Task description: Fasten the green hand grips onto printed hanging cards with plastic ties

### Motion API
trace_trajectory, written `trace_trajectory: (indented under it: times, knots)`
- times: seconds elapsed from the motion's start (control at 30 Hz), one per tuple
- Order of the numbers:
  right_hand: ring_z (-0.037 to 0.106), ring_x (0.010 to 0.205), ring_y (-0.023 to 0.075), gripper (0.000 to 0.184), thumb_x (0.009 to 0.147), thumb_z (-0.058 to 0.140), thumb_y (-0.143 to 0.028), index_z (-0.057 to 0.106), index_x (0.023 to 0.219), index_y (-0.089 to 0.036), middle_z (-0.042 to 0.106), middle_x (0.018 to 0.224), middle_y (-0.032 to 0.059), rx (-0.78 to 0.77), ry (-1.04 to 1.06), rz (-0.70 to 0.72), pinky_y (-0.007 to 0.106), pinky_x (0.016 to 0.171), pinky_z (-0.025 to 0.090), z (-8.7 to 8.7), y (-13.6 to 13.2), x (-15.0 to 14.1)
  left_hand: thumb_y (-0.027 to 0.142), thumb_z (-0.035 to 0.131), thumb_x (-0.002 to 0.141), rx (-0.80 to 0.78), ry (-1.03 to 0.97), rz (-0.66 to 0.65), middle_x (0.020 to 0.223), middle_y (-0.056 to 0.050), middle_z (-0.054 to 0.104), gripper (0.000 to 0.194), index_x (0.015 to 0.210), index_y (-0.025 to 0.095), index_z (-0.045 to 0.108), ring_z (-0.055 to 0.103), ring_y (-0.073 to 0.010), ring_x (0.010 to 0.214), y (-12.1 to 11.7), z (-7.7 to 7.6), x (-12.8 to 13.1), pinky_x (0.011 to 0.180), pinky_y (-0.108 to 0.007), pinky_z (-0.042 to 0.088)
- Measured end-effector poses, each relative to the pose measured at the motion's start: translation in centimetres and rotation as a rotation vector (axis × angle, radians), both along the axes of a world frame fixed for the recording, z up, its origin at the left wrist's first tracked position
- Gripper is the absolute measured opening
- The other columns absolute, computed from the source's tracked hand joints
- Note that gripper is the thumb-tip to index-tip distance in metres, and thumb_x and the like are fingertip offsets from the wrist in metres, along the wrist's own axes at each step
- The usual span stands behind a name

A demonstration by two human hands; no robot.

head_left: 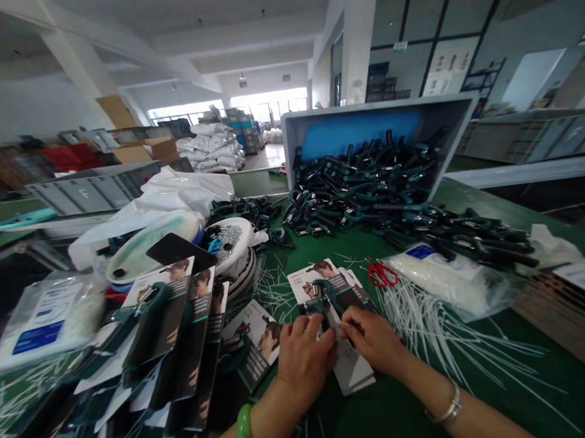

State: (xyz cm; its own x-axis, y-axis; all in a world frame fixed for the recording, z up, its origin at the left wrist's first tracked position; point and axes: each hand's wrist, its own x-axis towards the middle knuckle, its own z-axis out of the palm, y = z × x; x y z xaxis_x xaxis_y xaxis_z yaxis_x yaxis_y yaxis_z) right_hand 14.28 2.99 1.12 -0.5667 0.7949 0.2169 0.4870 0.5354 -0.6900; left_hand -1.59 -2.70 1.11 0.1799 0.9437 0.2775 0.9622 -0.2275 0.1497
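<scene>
My left hand is closed over a plier-like hand tool with a dark green head and a silver part, pressing it onto a printed cardboard card. Beside it, my right hand pinches its thumb and forefinger together at the card's right edge; what lies between them is too small to make out. More printed cards lie just behind my hands. Loose white cable ties spread to the right, near red-handled scissors. At the left are carded tools in an overlapping pile.
A grey bin lies on its side at the back, spilling many dark tools onto the green table. A white tub of small metal pieces stands left of centre. Plastic bags of cable ties lie left and right.
</scene>
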Motion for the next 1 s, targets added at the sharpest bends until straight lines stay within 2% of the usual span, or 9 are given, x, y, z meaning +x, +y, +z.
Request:
trace_trajectory:
  times: [0.1, 0.2, 0.23, 0.33, 0.47, 0.67, 0.77, 0.87, 1.0]
  knots:
    - [0.057, 0.061, 0.0120, 0.023, 0.087, 0.038, -0.034, 0.052, 0.075, -0.020, 0.061, 0.065, -0.0019, -0.071, -0.099, 0.004, 0.022, 0.058, 0.040, 1.7, 2.8, 2.1, 0.019, 0.055, 0.076, -0.041, -0.001, -0.061, 0.121, -0.003, 0.053, 0.031, 0.104, 0.031, 0.057, 0.047, -0.0266, 0.098, -0.3, -0.6, -0.1, 0.077, -0.041, 0.038]
    - [0.060, 0.076, 0.0150, 0.025, 0.088, 0.034, -0.032, 0.055, 0.084, -0.019, 0.065, 0.081, 0.0037, 0.103, -0.389, -0.387, 0.025, 0.067, 0.041, 2.8, 7.2, 4.4, 0.014, 0.051, 0.078, -0.067, 0.010, -0.100, 0.128, -0.005, 0.048, 0.040, 0.115, 0.029, 0.052, 0.048, -0.0248, 0.100, -0.5, -1.4, -0.1, 0.077, -0.038, 0.042]
    - [0.060, 0.080, 0.0186, 0.022, 0.085, 0.040, -0.030, 0.057, 0.085, -0.017, 0.065, 0.084, 0.0078, 0.102, -0.451, -0.436, 0.028, 0.068, 0.041, 2.8, 8.7, 5.0, 0.013, 0.050, 0.078, -0.074, 0.016, -0.107, 0.129, -0.006, 0.047, 0.042, 0.118, 0.029, 0.049, 0.048, -0.0241, 0.100, -0.5, -1.7, -0.1, 0.077, -0.037, 0.043]
    - [0.061, 0.080, 0.0244, 0.015, 0.075, 0.053, -0.024, 0.061, 0.081, -0.012, 0.066, 0.082, 0.0148, 0.059, -0.549, -0.466, 0.031, 0.067, 0.040, 2.2, 11.7, 5.6, 0.010, 0.048, 0.078, -0.091, 0.047, -0.107, 0.132, -0.008, 0.045, 0.048, 0.123, 0.026, 0.046, 0.051, -0.0237, 0.096, -0.5, -2.3, 0.0, 0.072, -0.035, 0.046]
    - [0.062, 0.079, 0.0269, 0.016, 0.066, 0.060, -0.018, 0.064, 0.079, -0.009, 0.066, 0.080, 0.0177, -0.003, -0.577, -0.464, 0.031, 0.064, 0.040, 1.6, 13.0, 5.0, 0.008, 0.047, 0.077, -0.105, 0.095, -0.139, 0.134, -0.008, 0.043, 0.050, 0.124, 0.025, 0.045, 0.052, -0.0244, 0.096, -0.6, -2.3, -0.1, 0.067, -0.033, 0.048]
    - [0.062, 0.062, 0.0187, 0.034, 0.074, 0.054, -0.030, 0.061, 0.100, -0.009, 0.067, 0.071, 0.0089, -0.144, -0.446, -0.454, 0.025, 0.051, 0.041, 3.3, 10.4, 6.7, 0.028, 0.046, 0.083, -0.099, -0.118, -0.045, 0.122, -0.002, 0.054, 0.026, 0.105, 0.031, 0.060, 0.051, -0.0236, 0.095, -0.4, 0.0, -0.5, 0.074, -0.036, 0.045]
    - [0.060, 0.056, 0.0152, 0.042, 0.076, 0.052, -0.030, 0.054, 0.113, -0.011, 0.066, 0.067, 0.0030, -0.178, -0.359, -0.292, 0.023, 0.048, 0.042, 3.3, 6.8, 7.3, 0.040, 0.043, 0.083, -0.082, -0.265, 0.071, 0.110, -0.003, 0.057, 0.027, 0.083, 0.027, 0.067, 0.050, -0.0231, 0.094, 0.7, 0.8, 0.4, 0.079, -0.036, 0.042]
    - [0.062, 0.074, 0.0182, 0.046, 0.073, 0.054, -0.018, 0.050, 0.119, -0.016, 0.067, 0.085, 0.0067, 0.088, -0.388, -0.091, 0.027, 0.063, 0.047, 2.6, 3.4, 7.0, 0.038, 0.050, 0.078, -0.080, -0.320, 0.189, 0.101, -0.007, 0.055, 0.023, 0.077, 0.024, 0.068, 0.049, -0.0239, 0.094, 2.2, 0.8, 1.8, 0.076, -0.035, 0.042]
    - [0.061, 0.082, 0.0225, 0.056, 0.067, 0.052, -0.004, 0.050, 0.121, -0.020, 0.063, 0.095, 0.0112, 0.543, -0.643, -0.055, 0.031, 0.066, 0.047, 1.5, 1.7, 6.6, 0.030, 0.056, 0.071, -0.107, -0.424, 0.293, 0.092, -0.006, 0.052, 0.014, 0.071, 0.023, 0.068, 0.049, -0.0222, 0.090, 3.5, 0.1, 2.6, 0.075, -0.032, 0.042]
